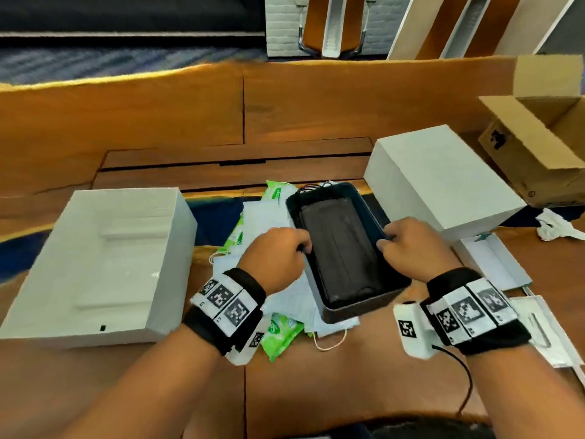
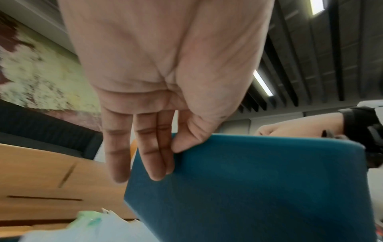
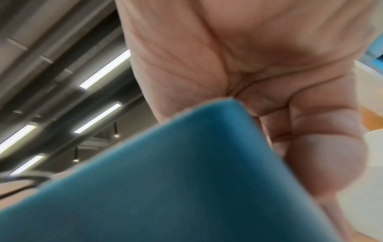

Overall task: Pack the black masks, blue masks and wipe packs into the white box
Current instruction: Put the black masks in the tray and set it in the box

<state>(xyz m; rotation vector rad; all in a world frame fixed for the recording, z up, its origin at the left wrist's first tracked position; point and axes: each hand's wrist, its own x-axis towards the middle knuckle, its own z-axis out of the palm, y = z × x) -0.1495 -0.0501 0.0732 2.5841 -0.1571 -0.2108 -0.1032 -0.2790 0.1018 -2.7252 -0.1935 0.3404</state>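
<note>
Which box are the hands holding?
The teal box in the middle, with black masks inside. The left hand and right hand pinch its two long sides. The white boxes and the cardboard box sit untouched on either side.

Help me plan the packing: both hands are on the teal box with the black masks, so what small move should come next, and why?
Probably lift the teal box clear. The left hand and right hand already grip its opposite walls, with black masks inside, and it sits on the blue masks and wipe packs waiting to be packed.
</note>
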